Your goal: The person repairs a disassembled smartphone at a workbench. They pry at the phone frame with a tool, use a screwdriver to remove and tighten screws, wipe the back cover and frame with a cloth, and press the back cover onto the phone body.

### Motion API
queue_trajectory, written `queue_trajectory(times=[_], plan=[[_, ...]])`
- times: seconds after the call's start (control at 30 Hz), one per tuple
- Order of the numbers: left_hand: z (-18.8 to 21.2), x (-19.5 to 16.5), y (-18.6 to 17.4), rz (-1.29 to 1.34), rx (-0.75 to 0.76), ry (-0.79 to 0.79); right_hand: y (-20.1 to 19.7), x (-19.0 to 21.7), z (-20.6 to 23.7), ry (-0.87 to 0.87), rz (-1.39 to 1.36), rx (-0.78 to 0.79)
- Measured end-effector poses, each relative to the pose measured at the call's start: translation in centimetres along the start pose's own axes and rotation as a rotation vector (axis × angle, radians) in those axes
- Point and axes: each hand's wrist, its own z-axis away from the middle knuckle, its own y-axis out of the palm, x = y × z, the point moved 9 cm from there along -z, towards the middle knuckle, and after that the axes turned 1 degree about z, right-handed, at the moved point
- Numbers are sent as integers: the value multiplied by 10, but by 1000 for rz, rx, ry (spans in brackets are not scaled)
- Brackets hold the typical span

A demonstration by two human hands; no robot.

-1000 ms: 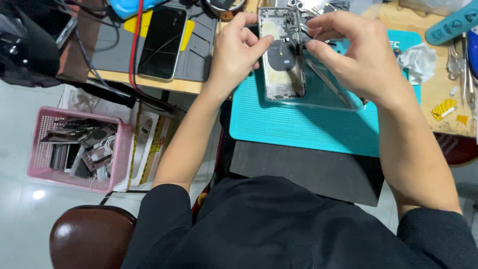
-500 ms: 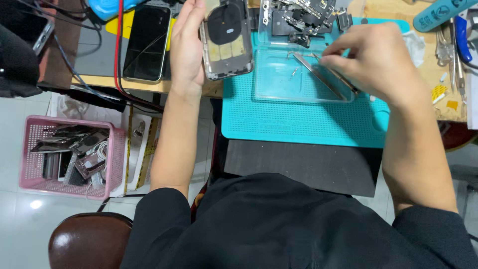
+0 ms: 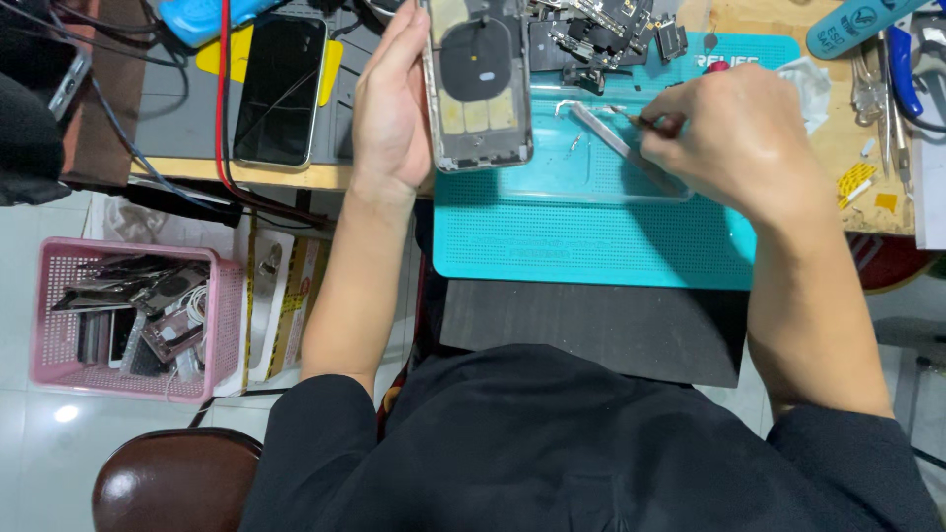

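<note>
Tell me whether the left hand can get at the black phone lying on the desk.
Probably not right away: the left hand is closed around the opened phone housing. The black phone lies close beside it with nothing between them.

- An opened phone housing (image 3: 477,84) is held up at the mat's left edge, inner side facing the camera; a dark round coil and pale yellow patches are seen inside, and its top is cut off by the frame.
- A pair of metal tweezers (image 3: 619,141) is pinched at its upper end and lies slanted over the clear tray on the teal mat.
</note>
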Motion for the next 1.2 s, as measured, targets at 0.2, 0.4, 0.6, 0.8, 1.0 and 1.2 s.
queue_trajectory(times=[0.2, 0.4, 0.6, 0.8, 1.0, 1.2], plan=[[2, 5, 18, 58, 107, -45, -31, -2, 8, 91, -270, 88], [6, 10, 33, 65, 140, -88, -41, 21, 4, -16, -358, 129], [7, 17, 38, 138, 162, -134, -22, 21, 6, -32, -338, 202], [4, 33, 37, 154, 171, -234, -40, 25, 11, 7, -629, 2], [9, 33, 43, 93, 147, -73, -85, 83, 13, -369, -429, -250], [22, 28, 58, 38, 176, 115, -78, 122, 9, -414, -312, -372]])
